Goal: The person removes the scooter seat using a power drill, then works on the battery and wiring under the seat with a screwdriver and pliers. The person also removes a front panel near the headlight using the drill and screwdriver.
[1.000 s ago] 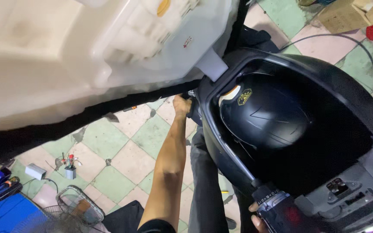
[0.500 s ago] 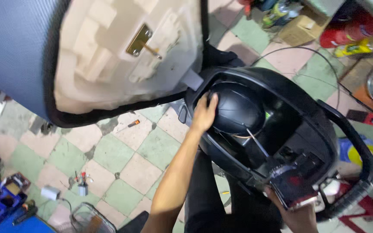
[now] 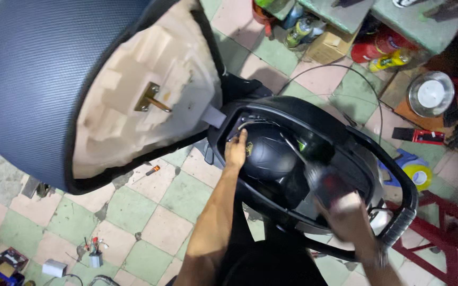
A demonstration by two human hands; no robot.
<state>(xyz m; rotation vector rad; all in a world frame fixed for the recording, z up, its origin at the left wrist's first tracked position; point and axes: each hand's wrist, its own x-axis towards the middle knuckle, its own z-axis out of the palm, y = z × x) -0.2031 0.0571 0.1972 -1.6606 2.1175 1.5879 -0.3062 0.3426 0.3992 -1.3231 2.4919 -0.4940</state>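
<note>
The person is standing over a scooter whose seat (image 3: 38, 79) is lifted up, showing its pale underside with a brass latch hook (image 3: 152, 100). Below it, the black under-seat compartment (image 3: 271, 164) is lying open, rimmed by a black grab rail (image 3: 398, 185) at the rear.

The left hand (image 3: 236, 151) is reaching forward into the front of the compartment, near the seat hinge. Its fingers are resting extended and loosely together against the upper front wall of the compartment, touching the plastic there and just beside a thin cable running along the rim; it is not gripping anything that can be seen.

The right hand (image 3: 348, 212) is blurred with motion over the rear right part of the compartment. It is wrapped around a dark power tool (image 3: 324, 182), whose slim shaft (image 3: 292, 148) is pointing forward and down into the compartment, its tip coming close to the left hand but staying apart from it.

So the compartment is lying directly beneath both hands, the left at its front end, the right at its back.

On the green and cream tiled floor (image 3: 149, 212), small parts and tools are lying scattered to the left, while bottles (image 3: 388, 61), a cardboard box (image 3: 327, 45) and a round metal lid (image 3: 430, 92) are sitting at the upper right.
</note>
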